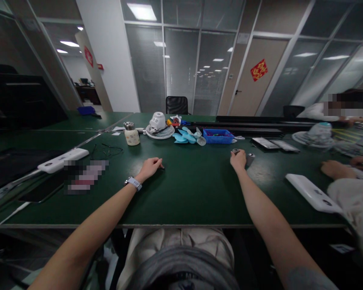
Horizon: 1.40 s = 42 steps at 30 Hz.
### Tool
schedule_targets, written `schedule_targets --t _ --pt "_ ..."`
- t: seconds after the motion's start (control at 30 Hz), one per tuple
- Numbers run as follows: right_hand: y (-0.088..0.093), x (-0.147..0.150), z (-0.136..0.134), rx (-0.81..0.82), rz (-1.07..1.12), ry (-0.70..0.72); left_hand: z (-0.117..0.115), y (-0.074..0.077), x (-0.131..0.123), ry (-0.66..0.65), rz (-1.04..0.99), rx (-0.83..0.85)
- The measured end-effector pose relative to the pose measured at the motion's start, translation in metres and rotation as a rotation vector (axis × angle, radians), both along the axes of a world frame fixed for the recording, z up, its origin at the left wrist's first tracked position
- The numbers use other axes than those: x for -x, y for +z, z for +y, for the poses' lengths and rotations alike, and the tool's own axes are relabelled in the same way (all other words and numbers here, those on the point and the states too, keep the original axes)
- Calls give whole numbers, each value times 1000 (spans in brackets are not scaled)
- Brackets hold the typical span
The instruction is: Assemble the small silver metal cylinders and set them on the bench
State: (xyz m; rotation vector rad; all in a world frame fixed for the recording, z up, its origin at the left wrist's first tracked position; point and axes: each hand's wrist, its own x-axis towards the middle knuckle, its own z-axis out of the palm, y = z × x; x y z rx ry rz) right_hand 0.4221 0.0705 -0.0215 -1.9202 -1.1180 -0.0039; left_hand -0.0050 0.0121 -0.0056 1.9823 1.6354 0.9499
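Note:
My left hand (150, 167) rests on the green table, its fingers closed around a small dark piece (162, 167), whose tip alone shows. Farther right, my right hand (238, 161) is closed on a small round metal part (236, 151), mostly hidden by the fingers. Just right of that hand, a silver-ended cylinder (251, 156) is on the table. Beyond both hands are light-blue fan blades (186, 136) and a white fan body (157, 121) on its round grille (159, 133).
A blue tray (218, 137) of small tools lies at the back, near a patterned bottle (132, 135). White power strips (63, 160) and a long white device (310, 192) flank my arms. A co-worker's hand (332, 169) is at right.

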Motion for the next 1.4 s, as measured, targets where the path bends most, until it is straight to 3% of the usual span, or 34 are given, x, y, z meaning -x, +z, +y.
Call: schedule_targets --t 0.17,0.27,0.37,0.47,0.53,0.63,0.77,0.87,0.97,1.1,1.17,1.23,1.3,1.4 --pt "0 0 3 -23 14 -61 1 -2 0 -7 -23 5" --pt "12 26 -10 -137 -157 -36 1 -3 -1 22 -163 -2" --pt "22 80 -30 -247 -324 279 1 -2 -2 111 -269 0" --pt "19 152 -47 -152 -318 794 -1 -1 -1 167 -291 -8" --pt "11 196 -55 -72 -297 995 -1 -1 0 184 -300 -27" --pt "1 242 -57 16 -314 1050 0 -3 2 182 -299 -49" --pt "-1 262 -56 1 -360 1024 1 -6 3 154 -271 -47" --pt "7 248 -59 -63 -373 1007 2 -6 2 147 -238 -38" --pt "24 200 -57 -192 -389 873 1 -5 1 142 -241 -23" --pt "45 89 -40 -342 -435 389 0 -5 0 130 -221 -15" --pt "46 35 -30 -327 -435 131 -1 -4 -1 131 -194 -17" --pt "40 -4 -22 -266 -433 -1 -2 -2 -3 132 -179 -19" --pt "33 -24 -18 -189 -433 -48 -3 -1 -3 136 -180 -21" --pt "25 -30 -15 -94 -439 -64 -5 1 -4 134 -183 -23"
